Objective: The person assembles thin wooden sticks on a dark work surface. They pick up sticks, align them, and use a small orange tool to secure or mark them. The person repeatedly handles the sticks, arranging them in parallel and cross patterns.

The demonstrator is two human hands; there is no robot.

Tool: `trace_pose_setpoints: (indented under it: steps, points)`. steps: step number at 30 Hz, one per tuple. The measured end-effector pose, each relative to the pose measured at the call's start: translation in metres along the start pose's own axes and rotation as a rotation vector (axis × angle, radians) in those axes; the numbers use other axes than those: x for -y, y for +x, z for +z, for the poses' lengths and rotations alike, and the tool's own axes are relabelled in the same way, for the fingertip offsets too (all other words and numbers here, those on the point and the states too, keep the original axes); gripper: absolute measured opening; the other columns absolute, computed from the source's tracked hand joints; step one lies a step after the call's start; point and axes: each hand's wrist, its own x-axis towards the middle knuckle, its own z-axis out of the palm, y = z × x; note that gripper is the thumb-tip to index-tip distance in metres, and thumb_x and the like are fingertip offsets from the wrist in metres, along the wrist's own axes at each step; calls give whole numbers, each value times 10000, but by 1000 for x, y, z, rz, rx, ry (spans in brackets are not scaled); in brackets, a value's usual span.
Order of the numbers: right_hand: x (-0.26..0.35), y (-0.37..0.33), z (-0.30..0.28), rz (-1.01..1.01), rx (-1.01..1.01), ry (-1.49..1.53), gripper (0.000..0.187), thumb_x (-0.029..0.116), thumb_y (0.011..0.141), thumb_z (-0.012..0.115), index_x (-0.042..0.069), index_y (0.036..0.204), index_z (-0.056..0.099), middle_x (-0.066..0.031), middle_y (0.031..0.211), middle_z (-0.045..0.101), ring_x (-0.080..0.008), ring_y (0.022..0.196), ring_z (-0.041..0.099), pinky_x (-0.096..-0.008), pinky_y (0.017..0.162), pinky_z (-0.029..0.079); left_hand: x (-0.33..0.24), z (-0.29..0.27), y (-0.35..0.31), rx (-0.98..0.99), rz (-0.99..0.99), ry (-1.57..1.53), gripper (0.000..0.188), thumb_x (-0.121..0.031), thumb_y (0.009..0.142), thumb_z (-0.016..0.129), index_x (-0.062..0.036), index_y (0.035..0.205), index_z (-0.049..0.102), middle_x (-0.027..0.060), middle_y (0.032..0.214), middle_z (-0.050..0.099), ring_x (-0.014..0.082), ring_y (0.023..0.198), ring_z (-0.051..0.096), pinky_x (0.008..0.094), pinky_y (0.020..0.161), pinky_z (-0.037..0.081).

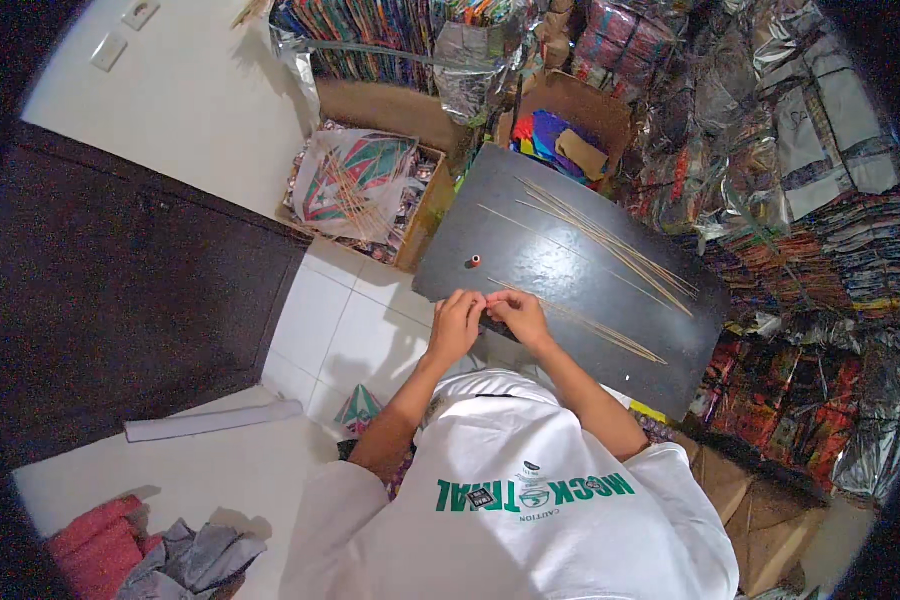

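Both my hands meet at the near left edge of a dark tabletop (450, 240). My left hand (456, 322) and my right hand (521, 317) are closed, with thumbs and fingertips pinched close together. Whatever they pinch is too small to make out. Just beyond them a small reddish-brown thread spool (474, 262) stands on the table. Several thin bamboo sticks (610, 240) lie in a loose bunch across the far side. Another few thin sticks (610, 335) lie to the right of my right hand.
Beyond the table's left end, a cardboard box (425, 215) holds a red, green and white paper kite (345, 185) and sticks. Stacked wrapped bundles (800, 240) crowd the right side. A dark door panel (140, 290) stands left. Crumpled cloths (195, 560) lie lower left.
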Motion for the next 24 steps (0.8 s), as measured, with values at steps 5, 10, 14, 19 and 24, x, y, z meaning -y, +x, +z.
trace_pose_setpoints:
  steps: [5,10,14,19,24]
  points:
    - [11,-4,2,67,-1,129,189,54,946,643,-31,1112,679,-73,949,722,-124,825,678,-267,764,563,0,10,5,-17,-105,-168,89,-79,920,653,-29,986,687,117,900,683,260,793,662,375,743,514]
    - [17,-4,-8,141,-51,179,157,95,965,650,-20,1069,675,-45,880,700,-97,752,649,-255,705,557,6,18,6,46,-263,-338,186,-79,925,678,-23,1097,722,90,983,732,145,793,666,296,742,533]
    - [17,-7,-16,135,-88,317,140,143,987,637,6,976,665,-7,777,645,-76,673,601,-239,641,527,12,29,10,13,-395,-620,231,-92,957,654,5,1162,699,69,1020,732,92,819,648,257,730,521]
    - [26,-16,-25,127,-136,311,234,248,1002,639,47,882,654,19,707,583,-59,605,522,-226,578,468,-7,33,19,134,-378,-740,277,-77,948,664,27,1204,669,74,993,725,103,852,662,244,750,522]
    - [24,-29,-45,67,-203,233,306,339,992,656,72,842,664,45,691,563,-49,579,470,-217,550,400,-44,41,29,245,-366,-734,331,-79,921,715,9,1237,670,67,1079,706,89,879,664,232,764,521]
